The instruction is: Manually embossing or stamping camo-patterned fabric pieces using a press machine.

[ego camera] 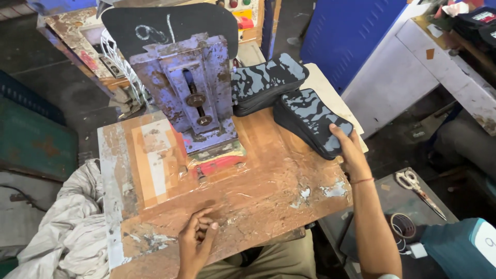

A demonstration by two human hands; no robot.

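Right hand (347, 150): grip clamped on near stack of camo-patterned pads (310, 120), seemingly shoe soles.
Left hand (199, 235): fingers curled loosely, holding nothing, resting on tabletop (268, 191).

Soft, even daylight falls from above on the worn, scratched wooden worktable (268, 191), where a loosely curled left hand (196, 237) casts only a faint shadow; mild glare whitens the pale painted bench (413, 57) at upper right, the floor at left stays dim, and the frame's edges bow slightly
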